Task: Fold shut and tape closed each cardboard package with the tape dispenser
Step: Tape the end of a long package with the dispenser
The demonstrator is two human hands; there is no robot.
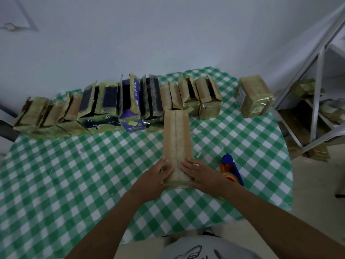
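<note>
Green-and-white checked tablecloth [74, 174] on a table, seen from above. From 9 to 12 o'clock, a row of open packages [112, 109] stands along the far edge. At centre lies a long cardboard package [177, 135], flaps folded together. The left hand [156, 178] holds its near left edge, fingers curled over the flap. The right hand [203, 174] presses flat on the right flap, fingers straight. A blue and orange tape dispenser [231, 169] lies just beside that hand, at 3 o'clock. A closed package [253, 96] stands at 2 o'clock
</note>
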